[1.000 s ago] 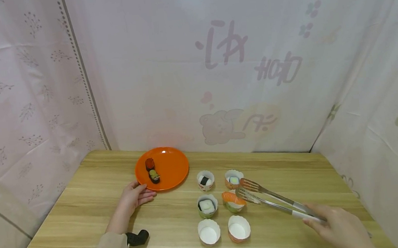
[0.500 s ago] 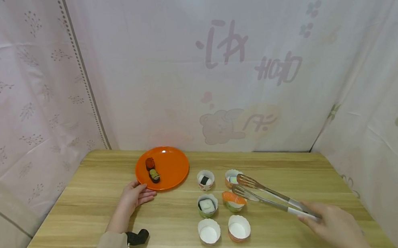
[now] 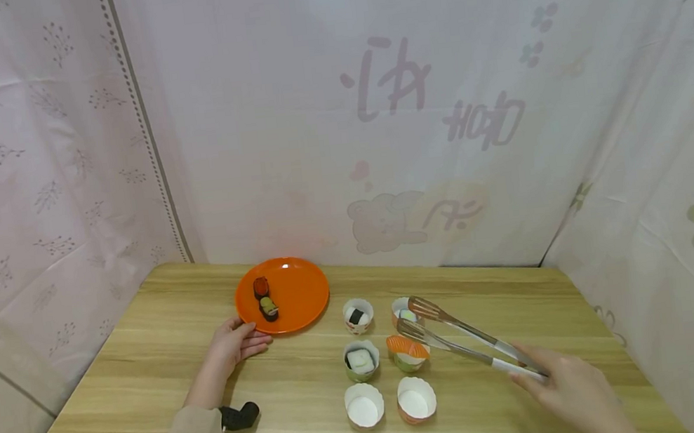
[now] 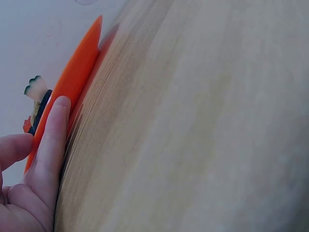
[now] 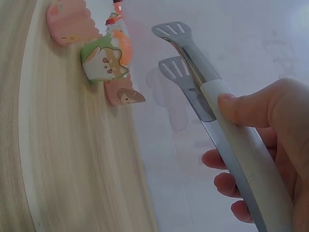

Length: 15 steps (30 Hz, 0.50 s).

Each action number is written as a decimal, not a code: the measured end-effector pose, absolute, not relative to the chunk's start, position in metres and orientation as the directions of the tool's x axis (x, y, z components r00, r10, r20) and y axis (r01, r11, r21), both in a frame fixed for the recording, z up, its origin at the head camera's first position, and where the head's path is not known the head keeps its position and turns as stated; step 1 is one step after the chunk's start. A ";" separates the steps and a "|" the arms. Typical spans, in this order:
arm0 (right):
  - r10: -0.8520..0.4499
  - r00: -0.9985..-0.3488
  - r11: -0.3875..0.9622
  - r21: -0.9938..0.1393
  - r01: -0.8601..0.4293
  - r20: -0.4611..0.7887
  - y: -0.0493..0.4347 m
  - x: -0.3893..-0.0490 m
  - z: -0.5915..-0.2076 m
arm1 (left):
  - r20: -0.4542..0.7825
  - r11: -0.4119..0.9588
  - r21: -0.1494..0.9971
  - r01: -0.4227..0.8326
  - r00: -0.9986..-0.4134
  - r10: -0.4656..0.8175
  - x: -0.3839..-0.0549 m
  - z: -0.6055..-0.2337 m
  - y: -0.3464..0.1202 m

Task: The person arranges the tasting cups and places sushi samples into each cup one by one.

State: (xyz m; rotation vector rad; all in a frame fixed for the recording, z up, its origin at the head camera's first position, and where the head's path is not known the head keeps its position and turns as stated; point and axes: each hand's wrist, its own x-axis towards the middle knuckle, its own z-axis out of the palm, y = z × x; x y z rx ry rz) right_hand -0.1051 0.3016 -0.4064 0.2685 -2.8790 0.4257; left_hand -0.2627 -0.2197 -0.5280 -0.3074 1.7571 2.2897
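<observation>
My left hand (image 3: 234, 346) pinches the near left rim of an orange plate (image 3: 302, 295), thumb over the rim and fingers along its underside in the left wrist view. Two sushi pieces, one red-topped (image 3: 260, 287) and one green-topped (image 3: 268, 309), sit on the plate. With my right hand (image 3: 576, 390) I grip metal food tongs (image 5: 246, 150) by their pale handles, slotted tips spread apart with nothing between them. In the head view those tips overlap the back right paper cup (image 3: 399, 318), which holds a pale sushi piece, just above an orange salmon sushi (image 3: 408, 347) on another cup.
To the left stand a cup with a black-banded rice piece (image 3: 357, 315) and a cup with a white-topped piece (image 3: 361, 361). Two empty paper cups (image 3: 364, 406) are in the front row. A patterned curtain (image 3: 289, 145) hangs behind the wooden table (image 3: 509, 425).
My right hand and the tongs have moved left, and the tips have shifted away from me, over the back right cup. My left hand and the plate stay in place.
</observation>
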 end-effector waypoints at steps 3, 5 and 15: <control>-0.142 -0.963 0.941 -0.271 -0.203 0.227 0.298 -0.107 -0.405 | -0.309 -0.253 0.915 -0.315 -0.949 0.064 -0.263 -0.529 -0.220; -0.140 -0.964 0.940 -0.276 -0.201 0.224 0.296 -0.108 -0.405 | -0.307 -0.255 0.915 -0.313 -0.950 0.062 -0.263 -0.529 -0.220; -0.142 -0.956 0.931 -0.294 -0.217 0.257 0.283 -0.117 -0.400 | -0.311 -0.255 0.915 -0.313 -0.949 0.053 -0.263 -0.528 -0.219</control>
